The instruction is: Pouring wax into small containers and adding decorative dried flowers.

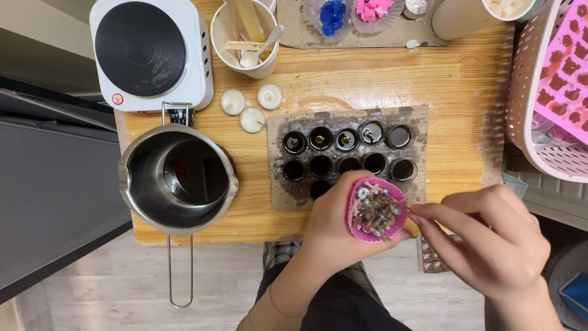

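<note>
Head view. Left hand (334, 230) grips pink cup (376, 210) full of wicks (375, 211), at counter (453, 92) front edge. Right hand (490, 245) pinched closed at cup rim, fingertips on one wick.

Progress, judged: moulds (346, 156) on cardboard mat, counter centre; about 11 visible, front row partly hidden. Four back-row moulds seem wicked; rest look empty. Most wicking left.

Counts: 3 white tealights (252, 107); 1 hotplate (147, 52), back left corner; 1 pot (177, 178), left edge; 1 stick cup (245, 37).

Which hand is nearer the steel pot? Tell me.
Left. The left hand, holding the pink cup, is just right of the steel pot; the right hand is farther right, beyond the cup.
</note>
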